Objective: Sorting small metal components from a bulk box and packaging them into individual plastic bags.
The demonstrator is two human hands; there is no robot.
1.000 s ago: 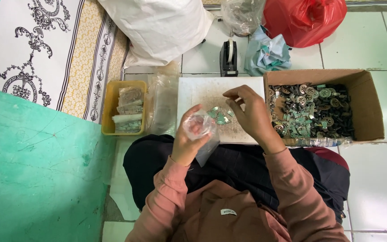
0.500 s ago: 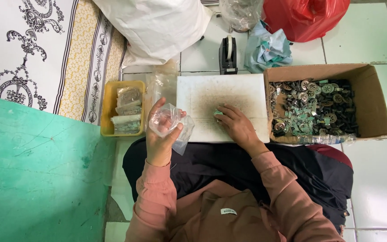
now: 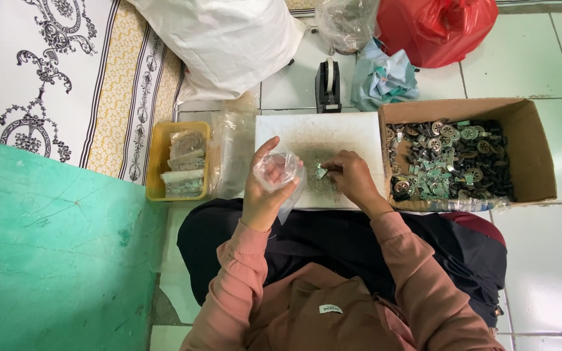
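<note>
Bag now nearer right hand.

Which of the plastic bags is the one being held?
The small clear bag, pinched in the left hand. The white sack, red bag and other clear bag lie untouched on the floor.

Both hands raised before the chest, left hand cupped, right hand pinching.

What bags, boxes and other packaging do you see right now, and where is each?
Small clear plastic bag: held up in the left hand.
Cardboard box: right, open, brown, full of small metal parts.
Yellow tray: left, rectangular, holds filled packets.
Red bag: top right.
White sack: top centre.
</note>
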